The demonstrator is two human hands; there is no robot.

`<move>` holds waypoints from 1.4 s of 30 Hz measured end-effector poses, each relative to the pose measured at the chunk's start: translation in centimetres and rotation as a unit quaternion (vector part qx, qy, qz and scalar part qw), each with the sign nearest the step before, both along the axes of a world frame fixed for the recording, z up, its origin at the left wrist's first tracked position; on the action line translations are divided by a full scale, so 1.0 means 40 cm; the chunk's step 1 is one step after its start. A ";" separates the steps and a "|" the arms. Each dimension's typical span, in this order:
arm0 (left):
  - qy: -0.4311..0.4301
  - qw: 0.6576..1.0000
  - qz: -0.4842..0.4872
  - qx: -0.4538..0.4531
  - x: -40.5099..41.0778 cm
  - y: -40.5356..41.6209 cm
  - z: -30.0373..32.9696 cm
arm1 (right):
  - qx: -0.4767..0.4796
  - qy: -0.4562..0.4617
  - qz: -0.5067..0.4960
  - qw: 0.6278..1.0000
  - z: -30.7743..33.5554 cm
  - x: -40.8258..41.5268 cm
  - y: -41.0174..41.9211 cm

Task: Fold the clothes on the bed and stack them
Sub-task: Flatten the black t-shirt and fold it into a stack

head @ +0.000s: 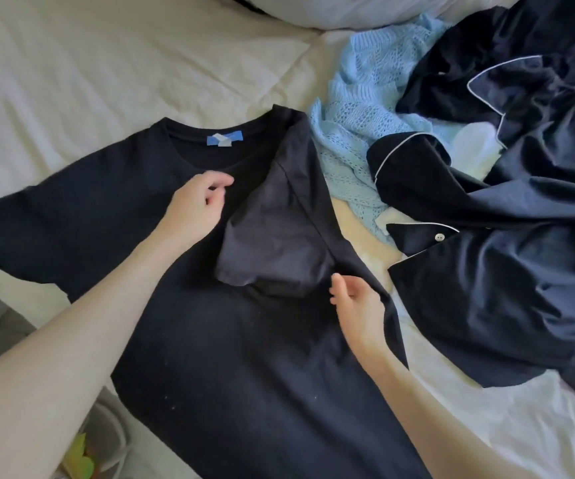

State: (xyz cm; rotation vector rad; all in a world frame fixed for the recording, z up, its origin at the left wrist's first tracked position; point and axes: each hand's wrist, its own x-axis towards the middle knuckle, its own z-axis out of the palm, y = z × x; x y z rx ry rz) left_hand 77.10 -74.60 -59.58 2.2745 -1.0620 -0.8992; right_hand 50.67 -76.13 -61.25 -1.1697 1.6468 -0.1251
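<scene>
A black T-shirt with a blue neck label lies flat on the bed, its right sleeve folded inward over the chest and its left sleeve spread out. My left hand hovers over the chest just below the collar, fingers loosely curled, holding nothing. Near the folded sleeve's lower edge is my right hand, fingers relaxed, empty. To the right lie a light blue knitted top and a crumpled navy pyjama shirt with white piping.
The cream bedsheet stretches across the upper left. A pillow sits at the top edge. A pale yellow cloth peeks out between the T-shirt and the pyjama shirt. The bed's edge runs along the lower left, with a green object below it.
</scene>
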 end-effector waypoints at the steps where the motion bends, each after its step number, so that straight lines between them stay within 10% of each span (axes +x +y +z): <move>1: 0.066 0.997 0.027 0.011 -0.017 -0.048 0.000 | 0.107 -0.054 -0.134 0.984 -0.005 0.015 -0.019; 5: 0.208 0.976 0.035 0.061 -0.083 -0.191 -0.005 | 0.282 -0.225 -0.339 0.869 -0.006 0.068 -0.072; 10: 0.301 0.948 0.065 -0.084 -0.114 -0.310 0.000 | 0.213 -0.302 -0.451 0.812 0.007 0.081 -0.112; 18: 0.285 0.956 0.065 -0.002 -0.120 -0.353 -0.024 | 0.169 -0.266 -0.400 0.861 -0.008 0.081 -0.104; 25: 0.253 0.963 0.048 -0.082 -0.168 -0.424 -0.020 | 0.190 -0.395 -0.471 0.766 -0.014 0.050 -0.133; 34: 0.074 0.997 -0.011 -0.029 -0.146 -0.357 -0.043 | 0.184 -0.242 -0.280 0.911 -0.041 0.055 -0.098; 42: -0.103 0.991 -0.086 -0.023 -0.106 -0.286 -0.054 | 0.310 -0.259 -0.234 0.884 -0.016 0.060 -0.078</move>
